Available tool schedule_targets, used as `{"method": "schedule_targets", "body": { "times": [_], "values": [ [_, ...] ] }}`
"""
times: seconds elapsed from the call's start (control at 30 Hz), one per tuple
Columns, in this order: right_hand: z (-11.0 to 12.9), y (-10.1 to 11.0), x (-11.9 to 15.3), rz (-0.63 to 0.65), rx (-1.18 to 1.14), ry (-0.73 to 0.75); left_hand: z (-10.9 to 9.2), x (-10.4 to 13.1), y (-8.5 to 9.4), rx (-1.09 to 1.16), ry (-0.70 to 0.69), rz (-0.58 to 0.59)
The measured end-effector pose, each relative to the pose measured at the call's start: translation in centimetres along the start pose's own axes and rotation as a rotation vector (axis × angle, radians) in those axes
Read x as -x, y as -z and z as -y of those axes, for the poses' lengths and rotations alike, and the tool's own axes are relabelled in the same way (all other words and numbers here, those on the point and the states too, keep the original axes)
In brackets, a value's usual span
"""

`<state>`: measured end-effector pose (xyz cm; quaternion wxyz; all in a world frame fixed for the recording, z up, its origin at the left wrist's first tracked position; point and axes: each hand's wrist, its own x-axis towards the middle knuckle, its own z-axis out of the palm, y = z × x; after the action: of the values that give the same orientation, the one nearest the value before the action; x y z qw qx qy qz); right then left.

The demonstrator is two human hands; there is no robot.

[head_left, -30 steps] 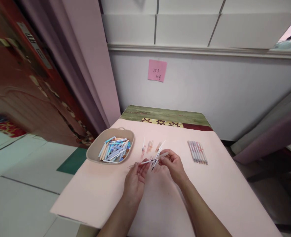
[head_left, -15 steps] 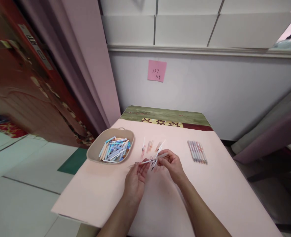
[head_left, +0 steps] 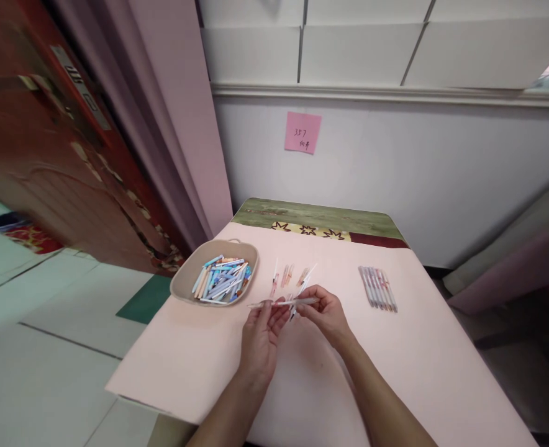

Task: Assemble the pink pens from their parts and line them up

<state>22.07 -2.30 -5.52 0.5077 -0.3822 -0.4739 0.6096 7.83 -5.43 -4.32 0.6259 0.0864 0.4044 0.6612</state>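
Note:
Both of my hands meet over the middle of the table around one slim pen [head_left: 281,303], held almost level. My left hand [head_left: 261,332] pinches its front part, with the thin tip sticking out to the left. The clear greyish rear end lies in the fingers of my right hand [head_left: 323,313]. A white stretch and a little pink show between the two grips; whether the parts are joined I cannot tell. Just beyond my fingers lie thin white refills [head_left: 308,274] and short pink pen pieces [head_left: 287,275], partly hidden by my hands.
To the left stands a beige basket [head_left: 181,285] full of blue, white and orange pen parts. On the right, several pens [head_left: 377,288] lie side by side in a row. A pink note [head_left: 302,133] is stuck to the wall behind the pink-covered table [head_left: 423,360].
The pen has turned from a slant to nearly level, and its rear part sits closer to my left hand. The whole view has shifted slightly.

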Motion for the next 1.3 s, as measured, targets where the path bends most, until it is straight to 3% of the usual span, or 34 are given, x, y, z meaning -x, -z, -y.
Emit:
{"method": "schedule_targets", "body": {
  "times": [0.23, 0.43, 0.67, 0.8, 0.93, 1.3],
  "values": [
    [-0.5, -0.3, 0.0, -0.020, 0.024, 0.010, -0.2, 0.4, -0.2, -0.014, 0.037, 0.016],
    [-1.0, 0.0, -0.1, -0.099, 0.202, 0.002, -0.3, 0.4, -0.2, -0.043, 0.020, 0.051],
    [-0.6, 0.6, -0.1, 0.017, 0.182, 0.065, -0.3, 0.1, 0.1, -0.048, -0.027, 0.021],
    [-0.9, 0.8, -0.1, -0.023, 0.301, 0.018, -0.2, 0.1, 0.1, -0.056, -0.022, 0.018],
    [-0.8, 0.7, 0.0, 0.015, 0.341, 0.103, -0.3, 0.1, 0.0, -0.055, -0.015, 0.006],
    [-0.4, 0.7, 0.1, 0.030, 0.430, 0.112, -0.2, 0.1, 0.1, -0.084, -0.017, 0.022]
  ]
}}
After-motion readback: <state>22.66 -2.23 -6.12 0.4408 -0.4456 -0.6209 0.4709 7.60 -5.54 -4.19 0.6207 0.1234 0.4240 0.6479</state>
